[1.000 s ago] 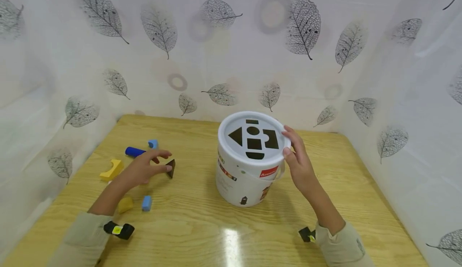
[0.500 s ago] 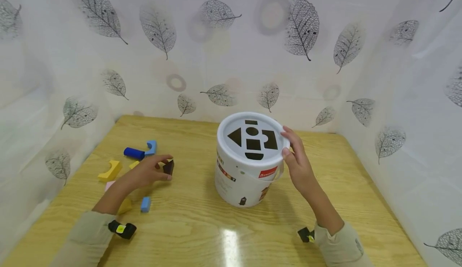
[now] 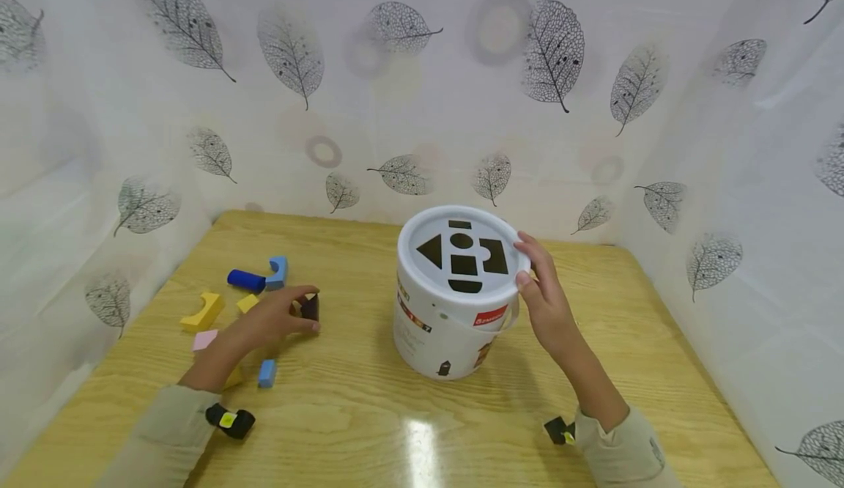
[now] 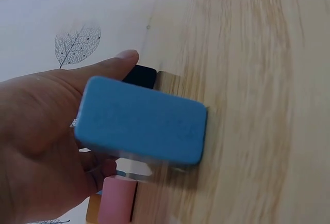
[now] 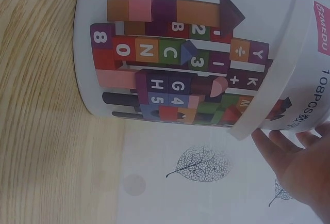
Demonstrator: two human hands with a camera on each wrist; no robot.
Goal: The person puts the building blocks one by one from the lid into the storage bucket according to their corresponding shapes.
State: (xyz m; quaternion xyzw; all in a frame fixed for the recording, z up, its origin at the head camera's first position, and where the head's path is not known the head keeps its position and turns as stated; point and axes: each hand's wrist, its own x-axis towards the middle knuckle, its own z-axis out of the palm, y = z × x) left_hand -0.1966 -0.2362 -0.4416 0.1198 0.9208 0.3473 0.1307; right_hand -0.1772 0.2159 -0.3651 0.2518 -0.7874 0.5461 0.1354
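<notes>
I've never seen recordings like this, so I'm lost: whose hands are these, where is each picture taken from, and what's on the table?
A person works with bare hands. The wide picture comes from a head camera; the other two from wrist cameras. On the wooden table stands a white bucket whose lid has shape holes. The right hand rests on the lid's rim. The left hand grips a dark block among loose coloured blocks. The left wrist view shows a blue block close up.

the white bucket (image 3: 455, 305) stands upright on the wooden table, its flat lid (image 3: 463, 255) cut with dark triangle, circle, square and half-round holes, and printed blocks on its wall. left of it lies a small dark brown block (image 3: 308, 306), partly covered by fingers.
</notes>
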